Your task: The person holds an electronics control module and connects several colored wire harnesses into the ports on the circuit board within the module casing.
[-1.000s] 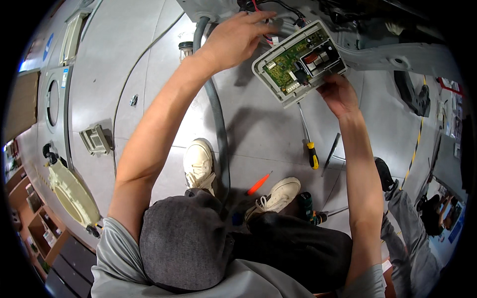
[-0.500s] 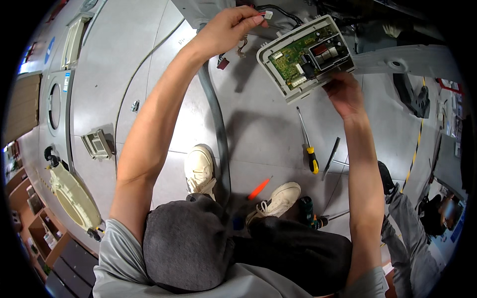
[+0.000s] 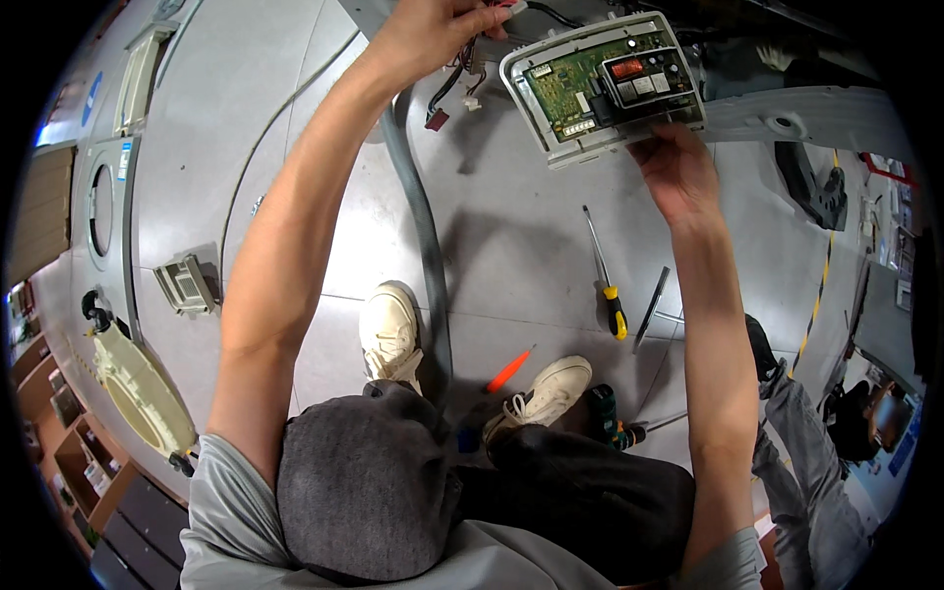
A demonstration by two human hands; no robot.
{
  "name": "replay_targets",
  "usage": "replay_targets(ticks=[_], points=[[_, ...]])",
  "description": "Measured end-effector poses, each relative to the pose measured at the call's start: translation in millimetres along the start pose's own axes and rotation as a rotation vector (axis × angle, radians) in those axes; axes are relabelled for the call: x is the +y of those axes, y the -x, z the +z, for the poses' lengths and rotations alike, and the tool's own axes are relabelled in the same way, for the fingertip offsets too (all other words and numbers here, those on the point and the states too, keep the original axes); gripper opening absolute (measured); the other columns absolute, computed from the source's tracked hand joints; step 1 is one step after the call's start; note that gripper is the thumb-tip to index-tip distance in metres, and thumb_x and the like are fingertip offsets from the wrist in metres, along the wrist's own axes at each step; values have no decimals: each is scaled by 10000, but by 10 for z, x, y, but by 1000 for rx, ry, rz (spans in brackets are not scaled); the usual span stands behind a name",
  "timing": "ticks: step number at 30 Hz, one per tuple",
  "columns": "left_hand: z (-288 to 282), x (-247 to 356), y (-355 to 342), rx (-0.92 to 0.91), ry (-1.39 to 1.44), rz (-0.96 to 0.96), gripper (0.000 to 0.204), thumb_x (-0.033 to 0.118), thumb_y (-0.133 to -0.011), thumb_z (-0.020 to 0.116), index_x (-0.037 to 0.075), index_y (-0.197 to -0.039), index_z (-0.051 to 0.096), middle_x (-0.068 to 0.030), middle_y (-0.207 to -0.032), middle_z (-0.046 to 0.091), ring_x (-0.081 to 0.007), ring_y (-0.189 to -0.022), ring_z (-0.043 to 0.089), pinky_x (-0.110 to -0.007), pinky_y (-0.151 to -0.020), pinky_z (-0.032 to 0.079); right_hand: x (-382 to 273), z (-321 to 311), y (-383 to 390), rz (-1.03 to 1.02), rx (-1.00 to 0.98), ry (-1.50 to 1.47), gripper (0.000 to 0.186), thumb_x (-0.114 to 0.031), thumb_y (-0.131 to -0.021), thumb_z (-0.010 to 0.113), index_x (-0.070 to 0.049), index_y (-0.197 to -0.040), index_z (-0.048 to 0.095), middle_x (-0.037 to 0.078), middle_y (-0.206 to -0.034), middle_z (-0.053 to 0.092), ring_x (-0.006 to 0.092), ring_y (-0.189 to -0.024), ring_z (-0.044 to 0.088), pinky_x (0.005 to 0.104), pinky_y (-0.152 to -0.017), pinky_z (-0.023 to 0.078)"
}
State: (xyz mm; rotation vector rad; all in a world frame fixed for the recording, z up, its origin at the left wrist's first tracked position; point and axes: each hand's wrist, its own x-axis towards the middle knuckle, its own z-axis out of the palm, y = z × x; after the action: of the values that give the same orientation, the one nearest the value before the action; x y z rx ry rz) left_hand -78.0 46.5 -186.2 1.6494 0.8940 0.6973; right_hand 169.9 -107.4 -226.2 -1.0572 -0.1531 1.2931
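Reaching out over a grey tiled floor, the left hand has its fingers pinched together on a small white connector at the top edge of view. A dark red plug hangs on wires just below it. The right hand grips the near edge of a pale plastic housing, its fingers partly curled and their tips hidden by the rim. Held clear of the floor, the housing carries a green circuit board, facing up.

On the tiles lie a screwdriver with a yellow and black handle, a slim dark tool beside it, an orange pointed tool and a drill near the right shoe. A grey hose runs past the left shoe.

Toward the left stand a grey panel with a round opening, a cream ring-shaped part and wooden shelving; striped tape crosses the floor at right, near another person's grey trousers.
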Motion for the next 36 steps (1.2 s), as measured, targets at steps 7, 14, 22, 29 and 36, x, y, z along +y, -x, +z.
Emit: replay_targets(ticks=[7, 14, 22, 29, 36], points=[[67, 42, 4, -115, -326, 168, 156, 122, -852, 635, -28, -808, 638, -86, -672, 634, -156, -578, 577, -308, -541, 456, 4, 131, 9, -12, 25, 18, 277, 67, -781, 509, 12, -1047, 561, 127, -1030, 618, 278, -975, 601, 443, -929, 501], [194, 38, 29, -20, -451, 239, 183, 162, -820, 651, -20, -802, 646, -153, -676, 635, -266, -627, 624, -360, -593, 474, 29, 225, 43, -38, 19, 21, 291, 70, -788, 509, 16, -1072, 547, 138, -1054, 613, 285, -987, 600, 462, -939, 499], [195, 27, 59, -29, -465, 108, 188, 169, -826, 639, -15, -862, 648, -161, -731, 652, -262, -684, 643, -355, -628, 484, 0, 318, 96, -13, 58, 83, 297, 65, -800, 516, 25, -1094, 526, 157, -1076, 609, 307, -1010, 602, 477, -934, 509], [198, -3, 56, -25, -473, 119, 201, 181, -835, 623, -17, -868, 640, -169, -737, 649, -279, -690, 643, -367, -633, 486, -36, 441, 162, -30, 59, 78, 238, 47, -819, 509, 40, -1056, 530, 159, -1034, 610, 309, -972, 606, 465, -880, 527], [293, -37, 137, 150, -583, 281, 172, 166, -828, 622, -5, -807, 616, -165, -747, 626, -339, -740, 590, -412, -657, 465, -53, 508, 200, -44, 93, 107, 195, 36, -835, 505, 53, -1028, 529, 148, -1019, 604, 289, -961, 595, 458, -919, 495]])
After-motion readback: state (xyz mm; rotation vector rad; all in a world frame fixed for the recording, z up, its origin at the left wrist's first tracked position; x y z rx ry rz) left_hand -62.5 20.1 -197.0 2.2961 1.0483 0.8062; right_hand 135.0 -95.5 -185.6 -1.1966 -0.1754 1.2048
